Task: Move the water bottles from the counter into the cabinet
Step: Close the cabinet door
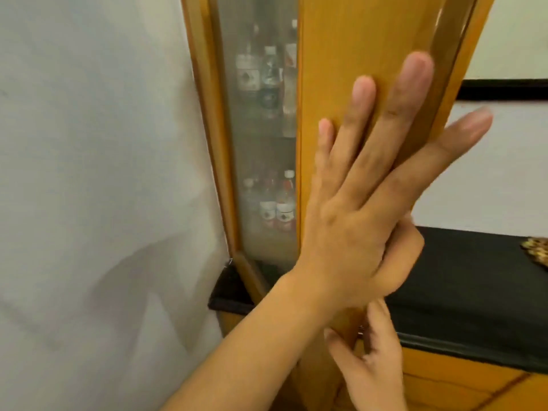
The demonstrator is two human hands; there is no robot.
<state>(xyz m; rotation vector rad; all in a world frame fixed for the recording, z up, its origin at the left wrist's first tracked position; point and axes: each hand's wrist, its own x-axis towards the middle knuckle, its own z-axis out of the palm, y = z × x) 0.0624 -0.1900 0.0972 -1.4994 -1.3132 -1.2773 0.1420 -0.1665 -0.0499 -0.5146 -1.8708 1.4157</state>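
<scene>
- The left hand (355, 209) is pressed flat against the wooden door (355, 54) of the cabinet (207, 114), its fingers spread apart and laid upward along the panel; nothing is held in this grip.
- The forefinger of that hand is stretched past the door's right edge, blurred.
- The right hand (370, 360) is seen lower down, below the left wrist, with its thumb and fingers closed on the bottom edge of the same door; a small dark metal piece (361, 330) is glimpsed by the fingertips, too small to be identified.
- Water bottles (267, 75) are seen standing inside the cabinet, behind a cloudy glass pane (261, 143) to the left of the door: one group on an upper shelf, another group (277, 209) on a lower shelf, all upright with white caps and labels.
- A black-topped table (474, 292) is visible to the right of the cabinet and behind the hands; only a patterned gold-brown object (538, 250) is seen on it, at the far right edge.
- A pale wall (89, 143) is shown to the left of the cabinet, and wooden fronts (444, 378) below the table top.
</scene>
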